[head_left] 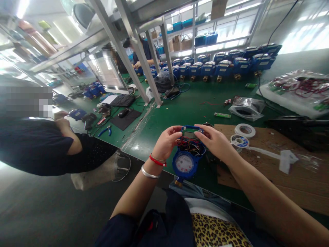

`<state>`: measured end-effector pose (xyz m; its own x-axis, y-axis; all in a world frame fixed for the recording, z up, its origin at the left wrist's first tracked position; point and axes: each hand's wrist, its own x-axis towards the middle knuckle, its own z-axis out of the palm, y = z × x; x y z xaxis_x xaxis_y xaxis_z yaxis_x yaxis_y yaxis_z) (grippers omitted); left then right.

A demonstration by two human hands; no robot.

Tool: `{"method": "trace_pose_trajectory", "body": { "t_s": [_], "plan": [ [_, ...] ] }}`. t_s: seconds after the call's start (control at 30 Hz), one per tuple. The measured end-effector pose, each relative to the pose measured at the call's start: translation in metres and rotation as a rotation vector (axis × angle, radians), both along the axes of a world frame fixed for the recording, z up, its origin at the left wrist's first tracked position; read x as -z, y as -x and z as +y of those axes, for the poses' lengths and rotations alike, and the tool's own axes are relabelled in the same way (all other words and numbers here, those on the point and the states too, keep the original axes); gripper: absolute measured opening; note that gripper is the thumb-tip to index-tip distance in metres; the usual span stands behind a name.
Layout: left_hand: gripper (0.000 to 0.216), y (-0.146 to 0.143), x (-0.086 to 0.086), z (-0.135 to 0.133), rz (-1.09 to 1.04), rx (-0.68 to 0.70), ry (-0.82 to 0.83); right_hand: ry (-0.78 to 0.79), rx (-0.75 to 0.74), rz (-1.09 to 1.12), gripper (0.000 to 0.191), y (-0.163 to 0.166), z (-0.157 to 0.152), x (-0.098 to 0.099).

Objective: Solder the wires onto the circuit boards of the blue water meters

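Note:
A blue water meter [184,162] with a round white dial and a brass fitting lies at the near edge of the green bench, in front of my body. Its upper housing is uncovered, and red and black wires [191,146] show inside. My left hand [167,140] pinches the left side of a small blue-framed display board [190,133] at the top of the meter. On the right side of that board, the fingers of my right hand [211,138] are closed around its edge. My fingers hide both sides of the board.
Cardboard [223,164] with white tape rolls [245,130] lies to the right. Beyond are a green battery [222,115], a plastic bag [246,107] and rows of blue meters [208,70]. A co-worker [38,144] sits at left, near pliers [105,131] and a mouse [123,113].

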<state>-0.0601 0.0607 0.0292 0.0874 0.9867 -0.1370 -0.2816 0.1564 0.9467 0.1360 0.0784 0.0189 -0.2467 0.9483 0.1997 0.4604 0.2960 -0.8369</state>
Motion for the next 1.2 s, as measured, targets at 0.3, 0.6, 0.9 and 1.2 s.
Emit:
{"method": "trace_pose_trajectory", "body": {
  "t_s": [0.3, 0.6, 0.9, 1.2],
  "plan": [
    [0.022, -0.004, 0.014, -0.031, 0.605, -0.368, -0.599, 0.068, 0.181, 0.024, 0.036, 0.005, 0.002, -0.003],
    [0.009, 0.0, 0.019, -0.029, 1.215, -0.278, -1.038, 0.085, 0.163, 0.048, 0.035, 0.008, -0.002, -0.003],
    [0.008, -0.002, 0.023, -0.021, 1.236, -0.183, -1.022, 0.076, 0.172, 0.044, 0.035, 0.008, -0.006, -0.006],
    [0.01, -0.002, 0.028, -0.019, 1.176, -0.221, -1.064, 0.082, 0.147, 0.028, 0.035, 0.011, -0.004, -0.006]
  ]
}}
